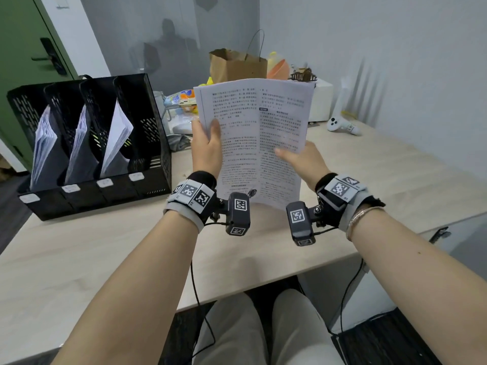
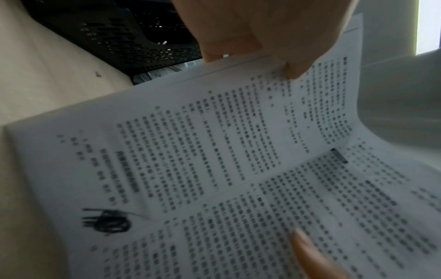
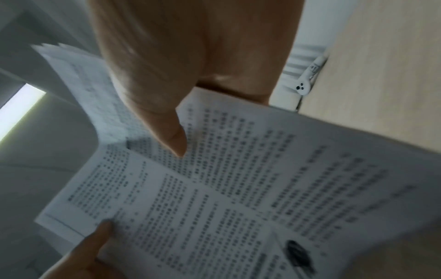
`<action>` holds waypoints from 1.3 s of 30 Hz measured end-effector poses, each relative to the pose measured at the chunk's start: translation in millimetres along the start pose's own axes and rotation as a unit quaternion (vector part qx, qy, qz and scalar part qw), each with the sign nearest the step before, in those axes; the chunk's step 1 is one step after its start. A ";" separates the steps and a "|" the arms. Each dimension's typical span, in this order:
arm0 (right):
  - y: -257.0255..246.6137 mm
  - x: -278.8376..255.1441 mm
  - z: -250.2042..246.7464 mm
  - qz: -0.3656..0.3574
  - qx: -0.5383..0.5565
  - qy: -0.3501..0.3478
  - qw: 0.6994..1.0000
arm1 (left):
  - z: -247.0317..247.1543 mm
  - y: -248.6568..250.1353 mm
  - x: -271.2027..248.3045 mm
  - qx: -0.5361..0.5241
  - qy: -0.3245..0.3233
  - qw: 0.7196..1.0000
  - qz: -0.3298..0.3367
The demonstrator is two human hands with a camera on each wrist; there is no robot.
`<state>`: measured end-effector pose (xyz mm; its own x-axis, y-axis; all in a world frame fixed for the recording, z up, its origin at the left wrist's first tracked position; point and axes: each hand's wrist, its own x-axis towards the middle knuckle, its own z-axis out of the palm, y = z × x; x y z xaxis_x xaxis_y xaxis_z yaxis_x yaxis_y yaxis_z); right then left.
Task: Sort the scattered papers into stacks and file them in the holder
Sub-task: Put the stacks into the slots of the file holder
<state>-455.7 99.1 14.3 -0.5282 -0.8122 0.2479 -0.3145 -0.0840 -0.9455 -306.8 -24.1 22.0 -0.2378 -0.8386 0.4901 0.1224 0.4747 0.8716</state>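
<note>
A stack of printed white papers [image 1: 253,138] [image 2: 214,160] [image 3: 238,188] stands nearly upright above the middle of the table, held in both hands. My left hand [image 1: 207,146] [image 2: 250,34] grips its left edge, thumb on the front. My right hand [image 1: 300,160] [image 3: 171,90] grips the right edge, thumb lying across the print. A black mesh file holder [image 1: 87,143] [image 2: 133,43] stands at the table's left; three of its slots hold leaning paper stacks, and the rightmost slot looks empty.
Behind the papers are a brown paper bag [image 1: 237,65], snack packets and small toys. A white handheld controller [image 1: 342,125] [image 3: 307,77] lies at the right rear by a white box [image 1: 320,101]. The light wooden table [image 1: 131,246] ends above my knees.
</note>
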 end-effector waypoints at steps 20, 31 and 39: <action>22.4 -11.7 -17.7 0.036 -0.005 0.018 0.999 | 15.6 -33.4 -45.4 0.033 -0.039 0.994 -0.097; -20.3 7.1 -26.3 -0.048 0.032 0.060 0.997 | 14.0 -7.7 -25.0 0.033 -0.040 0.996 -0.066; -31.2 10.9 -25.3 -0.062 0.045 0.051 0.996 | 9.9 6.4 -5.6 0.035 -0.007 0.999 -0.024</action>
<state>-471.6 107.5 51.8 -0.5681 -0.7300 0.3799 -0.3134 -0.2350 -0.9201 -314.3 -13.7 24.7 -0.2548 -0.8570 0.4479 0.0433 0.4526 0.8907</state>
